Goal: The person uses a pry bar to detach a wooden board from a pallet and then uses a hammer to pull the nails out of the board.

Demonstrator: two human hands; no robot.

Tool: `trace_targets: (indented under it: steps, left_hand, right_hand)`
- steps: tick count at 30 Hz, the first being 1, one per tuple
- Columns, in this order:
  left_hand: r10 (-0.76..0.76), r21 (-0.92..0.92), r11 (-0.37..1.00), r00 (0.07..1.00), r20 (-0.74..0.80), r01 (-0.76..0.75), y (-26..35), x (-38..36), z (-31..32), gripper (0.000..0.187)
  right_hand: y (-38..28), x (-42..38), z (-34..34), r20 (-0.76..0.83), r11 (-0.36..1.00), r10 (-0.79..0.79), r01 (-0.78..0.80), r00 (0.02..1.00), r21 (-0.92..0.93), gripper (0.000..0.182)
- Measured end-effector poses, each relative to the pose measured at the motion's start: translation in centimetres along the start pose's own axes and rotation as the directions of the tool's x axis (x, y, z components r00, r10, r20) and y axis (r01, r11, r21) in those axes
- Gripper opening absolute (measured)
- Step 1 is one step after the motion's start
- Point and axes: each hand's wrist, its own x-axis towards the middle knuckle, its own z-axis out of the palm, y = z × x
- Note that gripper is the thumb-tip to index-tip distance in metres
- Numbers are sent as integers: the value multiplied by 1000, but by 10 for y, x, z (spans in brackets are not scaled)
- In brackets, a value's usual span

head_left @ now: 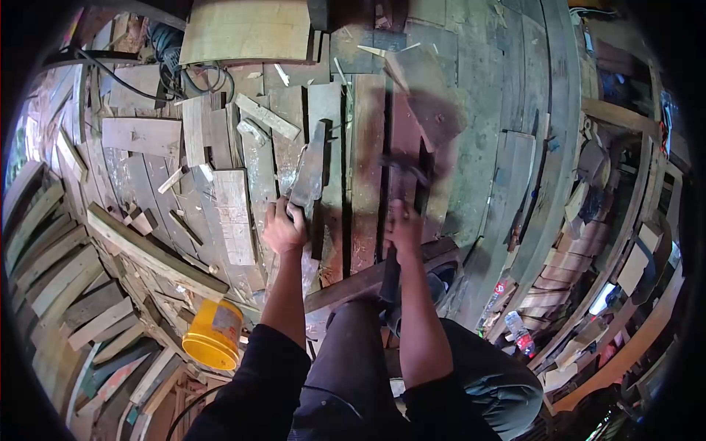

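Observation:
My left hand (284, 226) is closed around the near end of a narrow, greyish wooden piece (312, 167), which points away from me over the boards. My right hand (402, 229) grips a hammer by its shaft; the black handle end (390, 278) sticks out below the fist. Beyond the fist, the dark hammer head (406, 169) is smeared by motion. Under and between the hands lie long planks (365, 176), with wood shavings on them. A dark wooden beam (346, 289) runs crosswise just in front of my knees.
A yellow bucket (213, 334) lies tilted at lower left beside a long timber (154, 250). Offcuts such as a short board (235, 217) litter the floor. A wide panel (246, 33) and a corded tool (168, 51) are at the far side. A plastic bottle (520, 333) lies right.

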Motion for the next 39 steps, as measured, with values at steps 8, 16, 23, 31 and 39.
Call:
trace_targets:
  steps: [8, 16, 23, 31, 39]
  left_hand:
    - [-15, 6, 1000, 1000, 12, 15, 4, 2, -4, 35]
    - [-64, -31, 997, 998, 9, 65, 3, 5, -7, 37]
    - [-52, -37, 998, 998, -47, 50, 0, 5, -4, 34]
    - [-101, -91, 991, 994, -47, 96, 6, 3, -12, 46]
    - [63, -47, 997, 997, 36, -61, 3, -3, -17, 102]
  right_hand:
    - [-22, -10, 74, 227, 992, -37, 8, 973, 128, 22]
    - [-23, -11, 26, 30, 991, -133, 134, 991, -30, 32]
    - [-58, -11, -25, 57, 980, -162, 167, 985, -106, 32]
    - [-59, 16, -33, 46, 929, -292, 294, 955, -225, 28]
    - [-48, 1, -43, 74, 947, -289, 296, 955, -122, 27]
